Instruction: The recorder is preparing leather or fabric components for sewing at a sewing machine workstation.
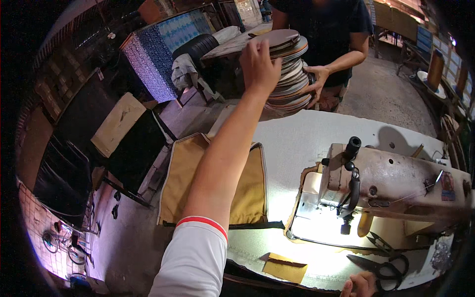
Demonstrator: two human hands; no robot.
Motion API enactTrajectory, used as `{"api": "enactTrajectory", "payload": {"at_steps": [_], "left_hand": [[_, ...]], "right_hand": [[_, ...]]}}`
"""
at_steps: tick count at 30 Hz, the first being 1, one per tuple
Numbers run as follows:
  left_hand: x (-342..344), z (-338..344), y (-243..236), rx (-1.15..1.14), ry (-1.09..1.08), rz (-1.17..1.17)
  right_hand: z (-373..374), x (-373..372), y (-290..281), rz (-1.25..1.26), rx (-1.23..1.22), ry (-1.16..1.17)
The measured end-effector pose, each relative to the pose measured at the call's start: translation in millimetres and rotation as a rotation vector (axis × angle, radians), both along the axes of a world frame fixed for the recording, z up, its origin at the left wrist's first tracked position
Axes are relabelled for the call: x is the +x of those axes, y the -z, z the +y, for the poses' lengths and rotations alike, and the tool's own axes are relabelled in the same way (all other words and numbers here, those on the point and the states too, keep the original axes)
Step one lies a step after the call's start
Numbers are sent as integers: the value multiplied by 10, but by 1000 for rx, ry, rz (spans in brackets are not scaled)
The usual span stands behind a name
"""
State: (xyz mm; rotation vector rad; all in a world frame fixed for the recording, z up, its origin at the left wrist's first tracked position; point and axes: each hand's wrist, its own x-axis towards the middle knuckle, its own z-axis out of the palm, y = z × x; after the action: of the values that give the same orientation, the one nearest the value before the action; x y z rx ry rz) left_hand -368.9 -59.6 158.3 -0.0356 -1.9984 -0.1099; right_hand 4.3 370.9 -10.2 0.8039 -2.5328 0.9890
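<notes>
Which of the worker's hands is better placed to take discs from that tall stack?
Left. The left hand already rests on the stack of round discs, while the right hand sits low beside the black scissors.

right hand (360,286) cut off by the lower edge, co-worker's face out of frame, far shelves blurred

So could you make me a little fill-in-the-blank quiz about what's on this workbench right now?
1. The left hand reaches up to a stack of round ____ that another person holds.
2. The scissors lie beside the ____ hand.
3. Under the left forearm lies a piece of ____ fabric.
4. The lamp lights the bed of the sewing ____.

Missing words: discs; right; yellow; machine
</notes>
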Motion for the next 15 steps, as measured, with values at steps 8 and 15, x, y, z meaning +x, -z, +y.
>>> {"api": "enactTrajectory", "payload": {"at_steps": [8,15], "left_hand": [[-129,-148,1272,1727,412,-71],[-226,-154,1131,2002,616,-31]], "right_hand": [[-21,-17,-25,-3,-47,-13],[-185,-23,-100,61,-112,83]]}}
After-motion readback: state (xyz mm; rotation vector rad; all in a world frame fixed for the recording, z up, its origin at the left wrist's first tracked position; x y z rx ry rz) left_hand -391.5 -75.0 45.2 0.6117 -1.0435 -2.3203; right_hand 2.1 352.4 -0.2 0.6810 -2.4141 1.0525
